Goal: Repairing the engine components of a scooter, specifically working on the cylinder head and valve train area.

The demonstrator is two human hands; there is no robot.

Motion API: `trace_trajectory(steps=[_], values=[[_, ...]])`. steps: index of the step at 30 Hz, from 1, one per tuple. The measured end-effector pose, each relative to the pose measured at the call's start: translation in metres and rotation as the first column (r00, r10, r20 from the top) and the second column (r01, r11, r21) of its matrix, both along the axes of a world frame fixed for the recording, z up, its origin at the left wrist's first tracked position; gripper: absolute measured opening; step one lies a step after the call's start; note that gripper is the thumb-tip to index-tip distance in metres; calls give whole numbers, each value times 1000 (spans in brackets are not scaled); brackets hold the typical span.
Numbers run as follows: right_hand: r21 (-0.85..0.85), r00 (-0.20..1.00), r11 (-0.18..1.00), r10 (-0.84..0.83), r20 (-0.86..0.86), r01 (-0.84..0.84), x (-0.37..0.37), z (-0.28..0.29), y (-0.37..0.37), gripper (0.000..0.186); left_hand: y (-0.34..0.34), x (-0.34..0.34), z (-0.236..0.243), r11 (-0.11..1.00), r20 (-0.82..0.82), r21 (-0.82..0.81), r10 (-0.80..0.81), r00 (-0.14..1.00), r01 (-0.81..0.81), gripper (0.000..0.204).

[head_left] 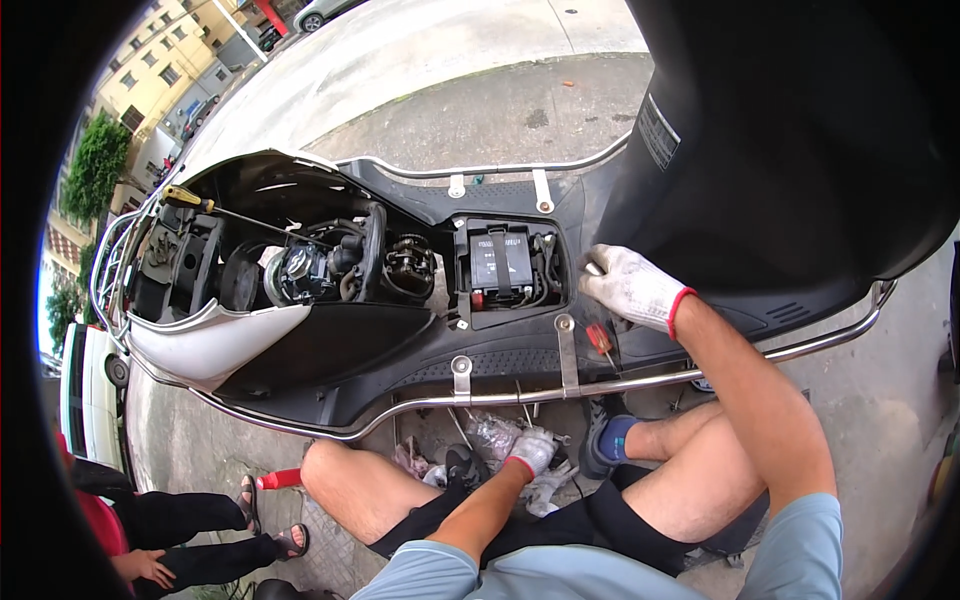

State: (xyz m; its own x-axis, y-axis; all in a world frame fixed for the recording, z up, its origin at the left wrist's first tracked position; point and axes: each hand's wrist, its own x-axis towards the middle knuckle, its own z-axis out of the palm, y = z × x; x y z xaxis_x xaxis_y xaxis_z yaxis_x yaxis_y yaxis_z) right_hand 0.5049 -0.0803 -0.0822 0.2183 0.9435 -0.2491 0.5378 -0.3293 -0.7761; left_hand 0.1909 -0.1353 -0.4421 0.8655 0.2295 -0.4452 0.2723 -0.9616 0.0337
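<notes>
My right hand (pixel 630 287), in a white knit glove with a red cuff, is at the edge of the battery compartment of a scooter. Its fingers are curled closed; what they hold, if anything, I cannot make out. In the compartment sits a black battery (pixel 500 262) with cables beside it. A red-handled screwdriver (pixel 599 338) lies on the footboard (pixel 500 362) just below this hand. Down between my legs, my gloved left hand (pixel 535 450) is among clear plastic bags (pixel 490 432) on the ground; its fingers cannot be told apart.
A yellow-handled screwdriver (pixel 188 199) lies across the scooter's opened body, above the exposed engine parts (pixel 300 272). A metal guard rail (pixel 640 384) runs along the near side. At lower left stands another person (pixel 150 560) in sandals, near a red cylindrical object (pixel 278 479).
</notes>
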Motion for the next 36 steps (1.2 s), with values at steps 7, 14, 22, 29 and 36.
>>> trace_trajectory(steps=[7, 14, 22, 29, 36], values=[[72, 995, 996, 45, 86, -51, -1, 23, -11, 34, 60, 18, 91, 911, 143, -124, 408, 902, -393, 28], [132, 984, 980, 133, 122, -149, -15, 38, -12, 37, 55, 8, 178, 826, 278, -368, 535, 798, -426, 22], [238, 984, 962, 156, -87, -131, -18, 34, -12, 27, 13, 10, 263, 619, 496, -731, 772, 398, -289, 26], [251, 819, 966, 191, -541, -59, -34, 40, -14, 33, 33, 18, 339, 350, 347, -937, 934, -88, 22, 54], [337, 945, 891, 327, -16, -303, -57, 26, -25, 33, 51, 16, 379, 254, 253, -966, 967, -45, 35, 26]])
